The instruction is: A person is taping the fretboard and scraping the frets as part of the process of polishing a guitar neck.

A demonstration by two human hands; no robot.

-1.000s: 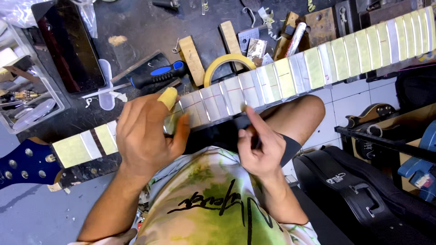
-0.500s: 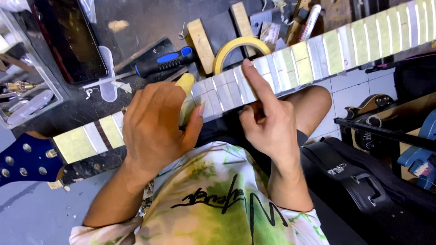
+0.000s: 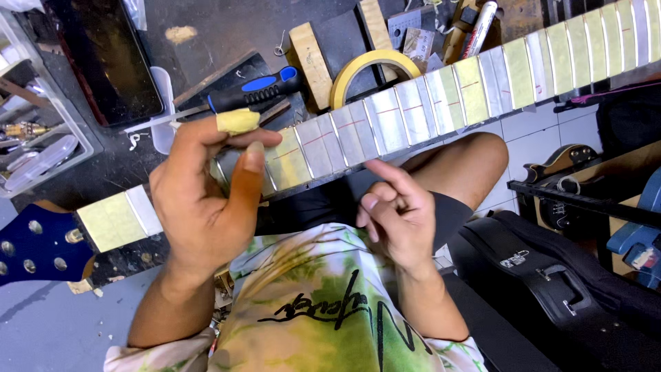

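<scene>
A guitar neck [image 3: 413, 114] lies across my lap, with yellowish masking tape covering the wood between its metal frets. Its blue headstock [image 3: 31, 244] is at the far left. My left hand [image 3: 203, 200] wraps over the neck near the headstock end. The thumb lies on the fretboard, and the index fingertip, wrapped in yellow tape, curls along the far edge. My right hand [image 3: 396, 217] hangs just below the neck's near edge. It holds nothing, with fingers loosely bent and the index finger raised toward the neck.
Behind the neck, a dark workbench [image 3: 206, 41] holds a masking tape roll [image 3: 344, 79], a blue-and-black screwdriver [image 3: 255, 89], wooden blocks [image 3: 313, 62] and a dark tablet [image 3: 103, 55]. A clear plastic box [image 3: 34, 148] is at the left. A black guitar case [image 3: 551, 296] lies at the right.
My right hand came off the fretboard, where its index finger pressed half a second ago, and dropped below the neck. My left hand stays over the neck, its taped fingertip now showing.
</scene>
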